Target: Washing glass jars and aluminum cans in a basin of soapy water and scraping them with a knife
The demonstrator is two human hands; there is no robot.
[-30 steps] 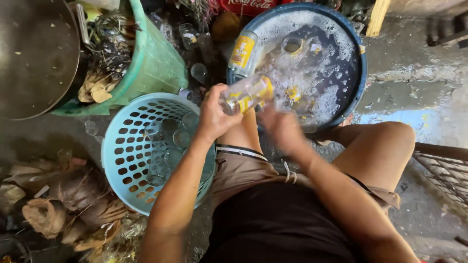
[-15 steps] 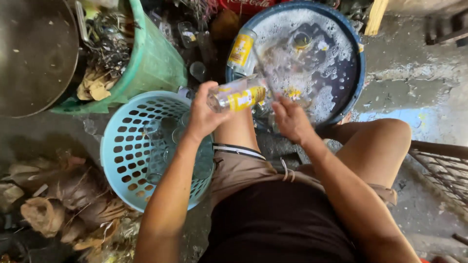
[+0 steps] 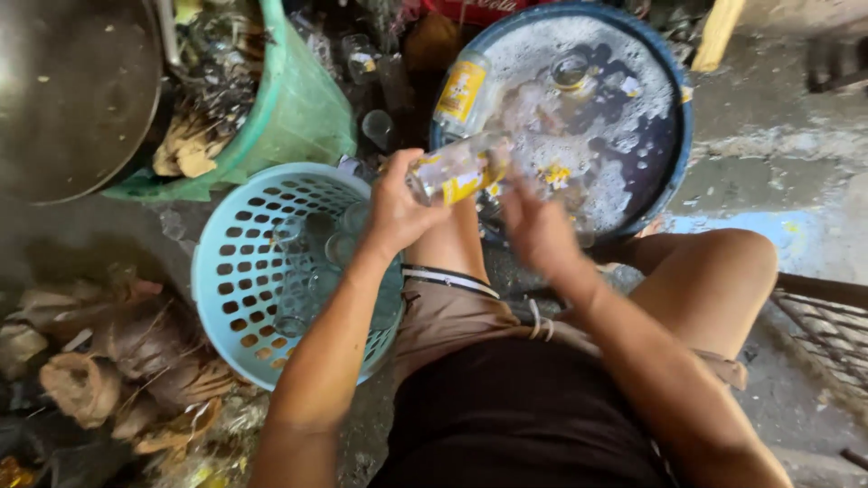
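Note:
My left hand point(image 3: 396, 210) grips a clear glass bottle with a yellow label point(image 3: 452, 172), held sideways above my left knee. My right hand point(image 3: 540, 230) is blurred, fingers spread, at the bottle's right end and over the near rim of a blue basin point(image 3: 684, 136) of soapy water. A second yellow-labelled bottle point(image 3: 461, 90) leans on the basin's left edge, and another clear bottle point(image 3: 570, 70) floats in the foam. Just left of my left hand stands a light blue perforated basket point(image 3: 217, 271) holding several clear bottles point(image 3: 312, 262).
A green bucket point(image 3: 307, 117) full of scraps stands at the top left beside a dark metal pan point(image 3: 72, 90). Brown husks point(image 3: 108, 361) are heaped at the lower left. Loose glass bottles point(image 3: 375, 126) lie behind the basket. A wire grate point(image 3: 823, 334) lies on the right.
My left hand has carried the bottle slightly left and down from the basin toward the basket. My right hand has moved up beside the bottle's end.

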